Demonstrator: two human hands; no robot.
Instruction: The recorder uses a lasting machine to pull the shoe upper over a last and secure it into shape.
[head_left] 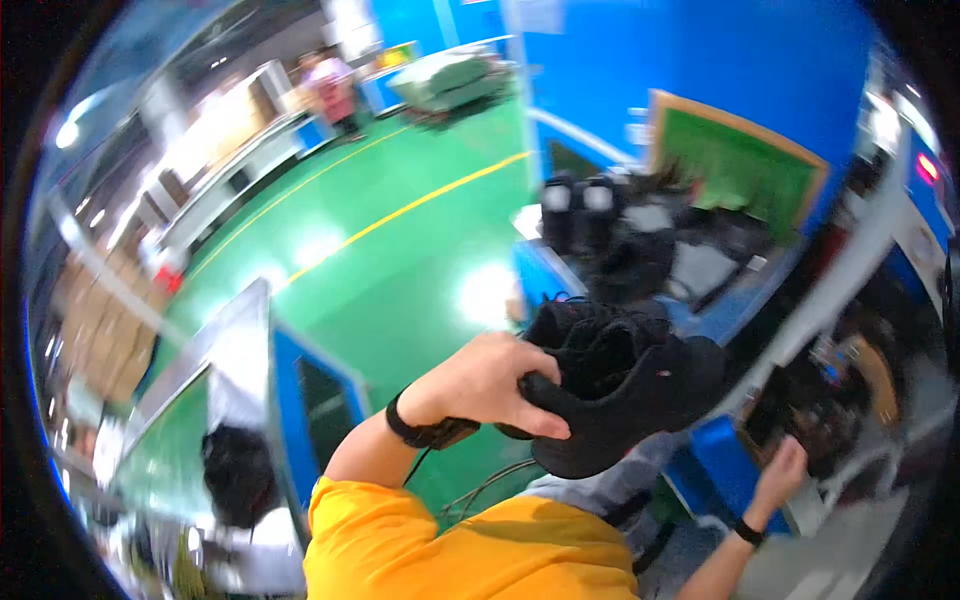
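While the left hand [490, 385] is holding up a black shoe [640, 395], its thumb is pressing on the outside and its fingers are bending over the edge. This grip is narrow and full of shoe. The shoe is hanging in the air in front of the body, well off the floor [420, 265], and its hole is facing up. For a good hold, the grip should be pinching firmly without squashing the soft edge, and the wrist should be staying steady. Just past the shoe, a blurry pile [640, 260] of dark things is sitting on a blue worktop [545, 268], so keeping the shoe clear of it is looking wise. Farther right, the right hand [785, 470] is hanging near some dark things [815, 405]; I cannot tell whether it is holding anything.
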